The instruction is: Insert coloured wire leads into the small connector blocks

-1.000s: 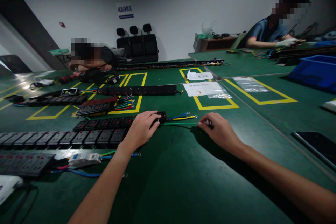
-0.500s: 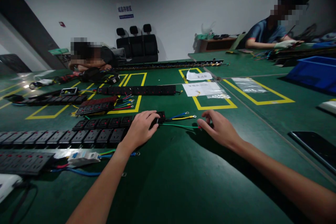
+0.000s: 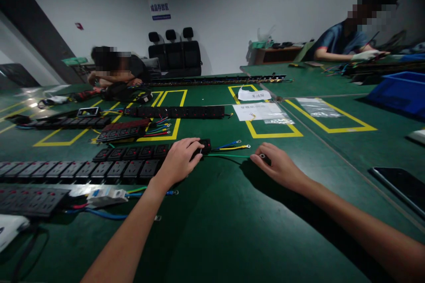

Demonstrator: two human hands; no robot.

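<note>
My left hand [image 3: 181, 159] is closed over the right end of a black socket strip [image 3: 146, 152], which lies on the green table. From that end come a blue wire [image 3: 229, 145], a yellow wire [image 3: 237, 147] and a longer green wire [image 3: 226, 156]. The blue and yellow ones lie free and end in ring terminals. My right hand [image 3: 279, 163] pinches the far end of the green wire between thumb and fingers. A small ring terminal [image 3: 262, 156] peeks out by the fingers; the rest of that tip is hidden.
More socket strips [image 3: 116, 170] lie left, one beside a white breaker [image 3: 108, 196]. Papers [image 3: 255, 111] and plastic bags [image 3: 318, 108] lie ahead. A phone [image 3: 401, 185] and blue bin [image 3: 398, 95] are right. Two people [image 3: 335, 44] sit across the table.
My right hand's fingers have closed on the tip of the green wire, which showed beside the thumb before. The left hand stays on the strip. The view has shifted slightly.
</note>
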